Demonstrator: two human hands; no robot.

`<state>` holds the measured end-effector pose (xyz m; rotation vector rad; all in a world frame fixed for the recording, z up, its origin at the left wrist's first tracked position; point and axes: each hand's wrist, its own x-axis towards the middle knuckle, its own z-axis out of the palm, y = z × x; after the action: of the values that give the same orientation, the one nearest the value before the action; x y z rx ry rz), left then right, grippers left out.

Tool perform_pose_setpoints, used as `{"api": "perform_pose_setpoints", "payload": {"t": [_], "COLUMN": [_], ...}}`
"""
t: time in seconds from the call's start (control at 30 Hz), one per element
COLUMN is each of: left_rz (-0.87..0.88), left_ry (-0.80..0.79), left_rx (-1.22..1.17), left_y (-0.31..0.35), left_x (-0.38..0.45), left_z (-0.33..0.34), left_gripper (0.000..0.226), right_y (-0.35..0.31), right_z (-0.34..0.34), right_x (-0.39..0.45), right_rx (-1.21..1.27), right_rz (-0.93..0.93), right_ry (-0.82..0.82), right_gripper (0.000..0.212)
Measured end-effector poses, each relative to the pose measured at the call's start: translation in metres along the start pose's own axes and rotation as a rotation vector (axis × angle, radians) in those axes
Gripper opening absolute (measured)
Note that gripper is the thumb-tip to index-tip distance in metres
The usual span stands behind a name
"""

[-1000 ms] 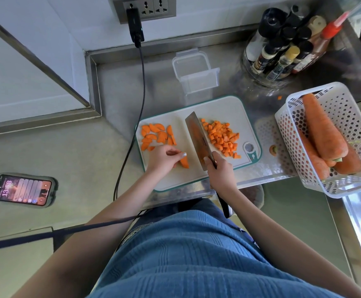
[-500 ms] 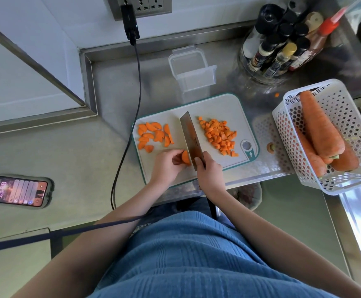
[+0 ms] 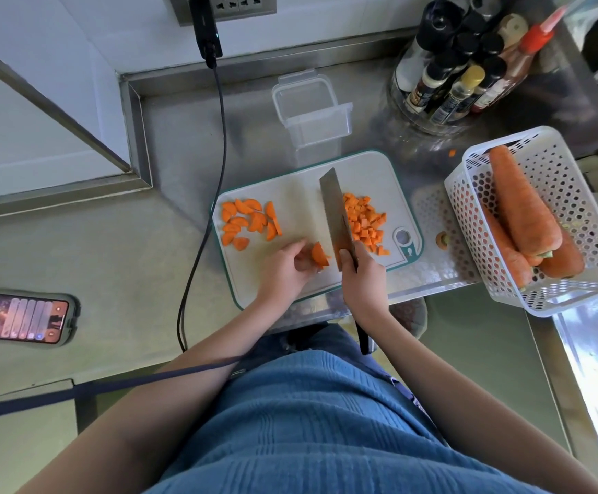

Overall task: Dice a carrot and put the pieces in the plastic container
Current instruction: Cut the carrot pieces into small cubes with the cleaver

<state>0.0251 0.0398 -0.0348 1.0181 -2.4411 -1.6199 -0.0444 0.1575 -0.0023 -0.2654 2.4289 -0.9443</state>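
I see the table (image 3: 119, 251) carrying the cutting board (image 3: 290, 194), my landmark. Right of the board, the white basket (image 3: 572, 194) holds three whole carrots (image 3: 520, 205). Behind the board, the clear plastic container (image 3: 311, 106) holds no pieces. Further back right, a round holder (image 3: 429, 119) keeps bottles I cannot count. Since half a second ago, the cleaver (image 3: 335, 212) sits slightly right of the carrot piece (image 3: 319, 255), a gap now showing. My left hand (image 3: 286, 267) pinches that piece on the board's near edge; my right hand (image 3: 361, 276) grips the cleaver. On the board: two heaps, slices (image 3: 249, 221) left, dice (image 3: 365, 222) right.
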Motion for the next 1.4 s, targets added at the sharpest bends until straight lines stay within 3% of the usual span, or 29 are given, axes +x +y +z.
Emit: {"api": "perform_pose_setpoints", "payload": {"t": [0.1,0.37,0.5,0.9,1.23,1.4], "left_rz": [-0.017,-0.221,-0.229,-0.165,-0.176,-0.196], "left_ry": [0.052,0.128,0.106,-0.003,0.000,0.044], "left_rx": [-0.115,-0.305,-0.235,-0.224,-0.219,-0.279], "left_y": [0.000,-0.001,-0.002,0.012,0.012,0.010], "left_x": [-0.005,-0.003,-0.003,-0.017,-0.016,-0.018], "left_z": [-0.003,-0.002,-0.001,0.008,0.008,0.003], "left_gripper": [0.039,0.009,0.021,0.029,0.030,0.018], "right_y": [-0.003,-0.011,-0.006,-0.009,-0.013,-0.013], "right_z": [-0.009,-0.004,-0.003,0.021,0.022,0.009], "right_x": [-0.002,-0.011,-0.009,-0.022,-0.026,-0.023], "right_rx": [0.009,-0.054,-0.041,-0.372,-0.384,-0.262], "right_rz": [-0.027,-0.093,-0.015,-0.023,-0.021,-0.028], "right_ry": [0.039,-0.054,0.014,-0.121,-0.174,-0.098], "right_gripper": [0.023,0.021,0.020,0.009,0.012,0.012]}}
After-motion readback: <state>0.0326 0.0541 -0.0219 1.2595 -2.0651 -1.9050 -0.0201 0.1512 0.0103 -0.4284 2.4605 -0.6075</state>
